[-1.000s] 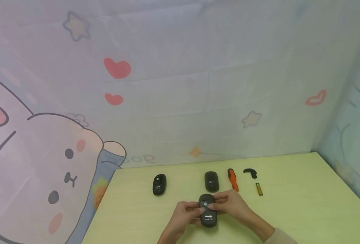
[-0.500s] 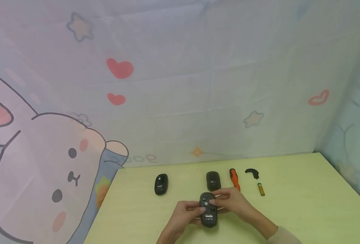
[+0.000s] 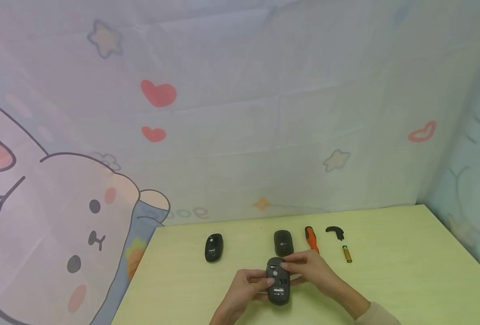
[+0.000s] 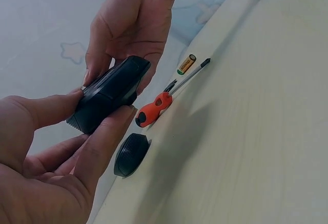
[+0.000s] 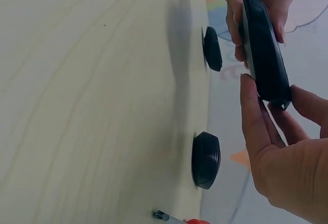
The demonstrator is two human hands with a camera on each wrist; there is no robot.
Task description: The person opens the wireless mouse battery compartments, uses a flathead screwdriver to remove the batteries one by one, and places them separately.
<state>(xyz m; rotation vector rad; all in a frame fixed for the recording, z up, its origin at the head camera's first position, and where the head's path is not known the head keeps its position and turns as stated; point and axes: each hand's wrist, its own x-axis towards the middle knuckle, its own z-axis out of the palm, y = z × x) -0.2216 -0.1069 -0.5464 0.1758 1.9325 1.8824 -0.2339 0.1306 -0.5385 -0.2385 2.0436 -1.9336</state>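
Note:
A black computer mouse [image 3: 278, 291] is held above the table between both hands, its underside with a white label facing the head camera. My left hand [image 3: 244, 289] grips its left side, thumb on the underside and fingers beneath. At its far right end, my right hand [image 3: 314, 271] pinches the edge, the thumb lying on the underside. A dark slot shows beside the label. The left wrist view shows the mouse [image 4: 110, 93] edge-on, tilted between the fingers. In the right wrist view, the mouse [image 5: 264, 55] stands well off the tabletop.
Just behind the hands lies a second black mouse [image 3: 283, 243]; a third mouse [image 3: 214, 247] is farther left, underside up. To the right are an orange-and-black screwdriver [image 3: 311, 239], a curved black piece [image 3: 335, 232] and a battery [image 3: 347, 253]. A printed cloth [image 3: 240, 135] hangs behind the table.
My right thumb has slid toward the mouse's far end, uncovering the dark slot on its underside. My left hand keeps its grip, and the things on the table stay put.

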